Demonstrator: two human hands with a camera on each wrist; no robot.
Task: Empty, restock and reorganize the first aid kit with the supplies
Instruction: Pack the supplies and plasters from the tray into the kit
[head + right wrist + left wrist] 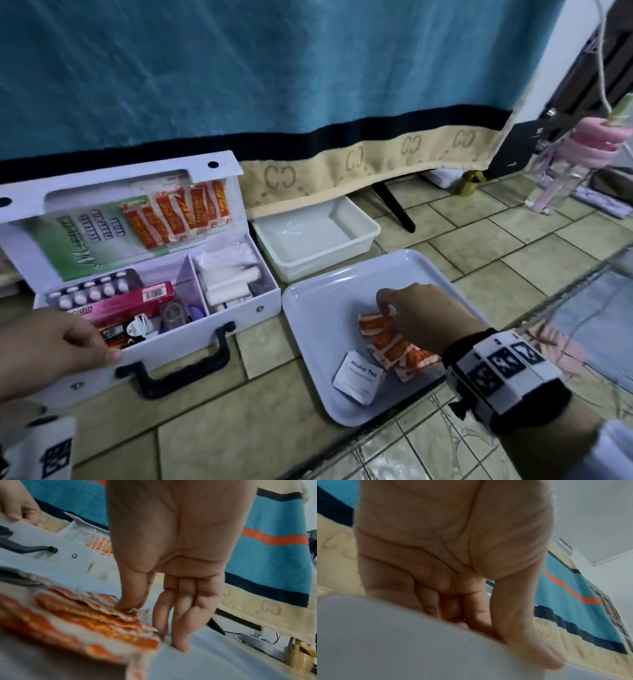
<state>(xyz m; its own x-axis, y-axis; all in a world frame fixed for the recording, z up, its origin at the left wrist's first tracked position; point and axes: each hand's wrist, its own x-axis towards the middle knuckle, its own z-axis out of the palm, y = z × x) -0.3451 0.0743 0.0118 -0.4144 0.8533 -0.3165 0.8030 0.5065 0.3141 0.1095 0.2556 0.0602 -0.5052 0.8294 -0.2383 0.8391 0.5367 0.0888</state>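
The white first aid kit point(191, 318) lies open on the tiled floor, with orange bandage packets point(178, 216) and a green guide tucked in its lid. Inside are a pill blister pack point(92, 291), a pink box point(133, 303) and gauze rolls point(233, 284). My left hand point(102, 346) grips the kit's front wall point(402, 642), fingers curled over the rim and thumb on the front. On the pale tray point(318, 308) lie several orange bandage packets point(397, 349) and an alcohol pad point(359, 375). My right hand point(388, 306) pinches one packet point(77, 622) with thumb and forefinger point(130, 605), and its other fingers touch the tray.
An empty white plastic bin point(315, 236) stands behind the tray, against a hanging teal blanket point(274, 68). A clear bottle with pink trim point(565, 178) stands at the far right, and a glass edge point(548, 308) runs across the right foreground. A black leg point(394, 205) shows under the blanket.
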